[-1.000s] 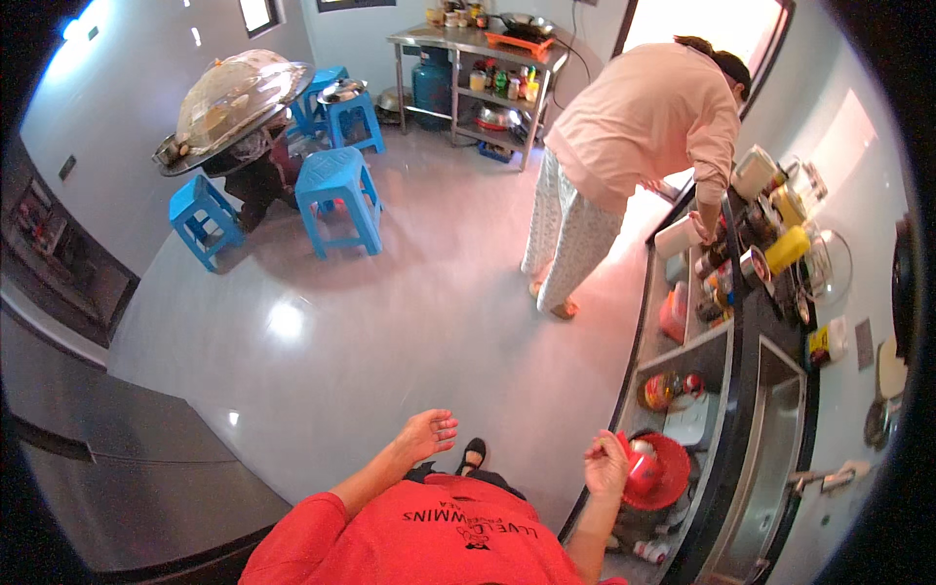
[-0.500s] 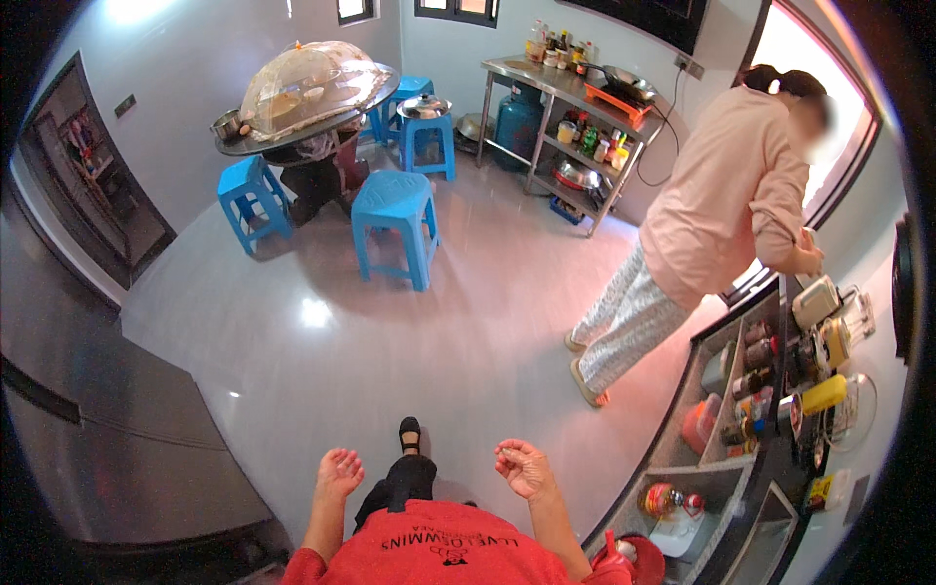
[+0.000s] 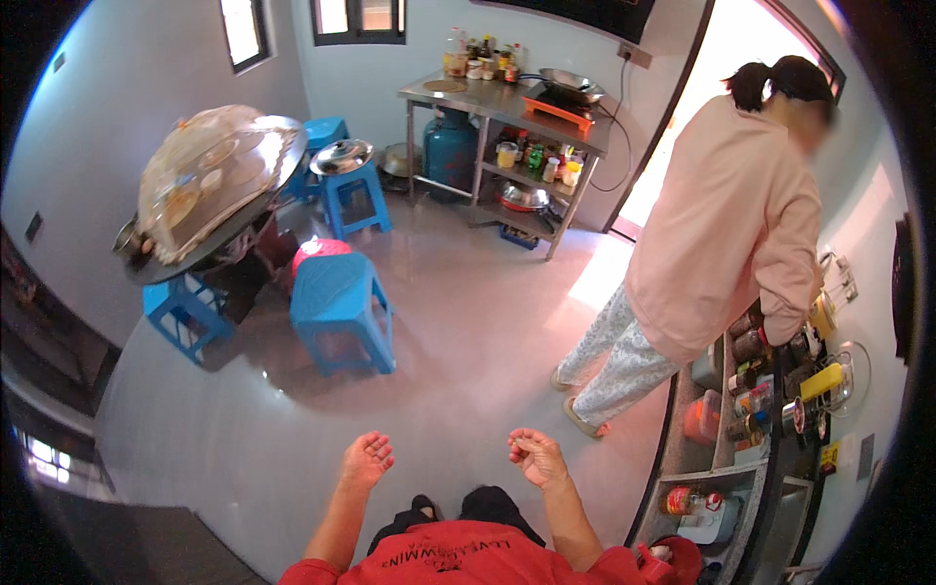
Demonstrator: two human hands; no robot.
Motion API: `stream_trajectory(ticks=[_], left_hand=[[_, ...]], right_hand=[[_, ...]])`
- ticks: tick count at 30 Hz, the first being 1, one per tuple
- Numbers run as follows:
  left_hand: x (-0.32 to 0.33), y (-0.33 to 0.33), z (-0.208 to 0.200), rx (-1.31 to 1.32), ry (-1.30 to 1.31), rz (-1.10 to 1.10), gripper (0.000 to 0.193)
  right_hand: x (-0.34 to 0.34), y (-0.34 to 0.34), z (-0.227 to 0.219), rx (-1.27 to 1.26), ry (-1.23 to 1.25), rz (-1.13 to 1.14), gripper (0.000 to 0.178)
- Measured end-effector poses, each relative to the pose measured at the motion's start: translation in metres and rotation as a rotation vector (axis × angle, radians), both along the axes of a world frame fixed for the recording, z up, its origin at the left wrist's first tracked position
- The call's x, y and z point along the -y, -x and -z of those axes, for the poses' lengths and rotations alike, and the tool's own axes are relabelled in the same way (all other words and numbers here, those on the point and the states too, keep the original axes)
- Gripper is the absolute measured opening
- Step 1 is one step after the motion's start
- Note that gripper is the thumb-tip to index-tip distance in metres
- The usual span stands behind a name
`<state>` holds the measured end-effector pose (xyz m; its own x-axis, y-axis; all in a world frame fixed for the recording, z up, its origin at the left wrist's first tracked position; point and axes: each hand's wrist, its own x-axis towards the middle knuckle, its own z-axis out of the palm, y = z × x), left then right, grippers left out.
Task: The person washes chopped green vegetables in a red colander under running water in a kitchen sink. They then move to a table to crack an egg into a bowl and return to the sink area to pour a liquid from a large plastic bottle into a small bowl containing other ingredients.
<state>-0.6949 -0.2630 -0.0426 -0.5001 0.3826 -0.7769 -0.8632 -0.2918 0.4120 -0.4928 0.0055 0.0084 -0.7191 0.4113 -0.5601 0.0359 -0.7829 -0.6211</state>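
My left hand [image 3: 368,459] is held in the air in front of my red top [image 3: 458,551], its fingers loosely curled and a little apart. Nothing shows in it. Level with it, my right hand [image 3: 537,456] hangs over the floor, with bent fingers pointing left and a gap by the thumb. I see no object in that palm either. Both hands are apart from everything around them. The nearest piece of furniture ahead of my left hand is a blue plastic stool [image 3: 333,292].
A person in a pink top [image 3: 717,229] stands at the counter [image 3: 780,409] on the right, above shelves of jars. At the back stands a steel table [image 3: 468,99] with bottles and a wok [image 3: 573,88]. Far left, a mesh food cover [image 3: 200,161] sits on a round table [image 3: 278,166].
I have walked forward and my view has turned right; the stools and round table now sit further left. The person in pink has lowered an arm toward the counter. My hands remain raised.
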Motion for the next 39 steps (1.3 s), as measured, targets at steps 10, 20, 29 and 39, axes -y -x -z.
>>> stream_trajectory(ticks=[10, 20, 29, 39], left_hand=[[-0.151, 0.14, -0.011, 0.067, -0.061, 0.035, 0.019], [-0.226, 0.318, 0.0, 0.089, 0.111, -0.096, 0.015], [-0.431, 0.466, -0.026, -0.079, 0.045, 0.357, 0.016], [-0.608, 0.519, -0.018, 0.114, 0.05, 0.534, 0.013]], right_hand=[[-0.157, 0.129, 0.016, -0.01, -0.036, 0.083, 0.015], [-0.317, 0.304, 0.031, -0.08, -0.117, 0.223, 0.009], [-0.336, 0.256, 0.214, 0.712, 0.384, 0.587, 0.011], [-0.495, 0.272, 0.259, 0.856, -1.119, -1.009, 0.023]])
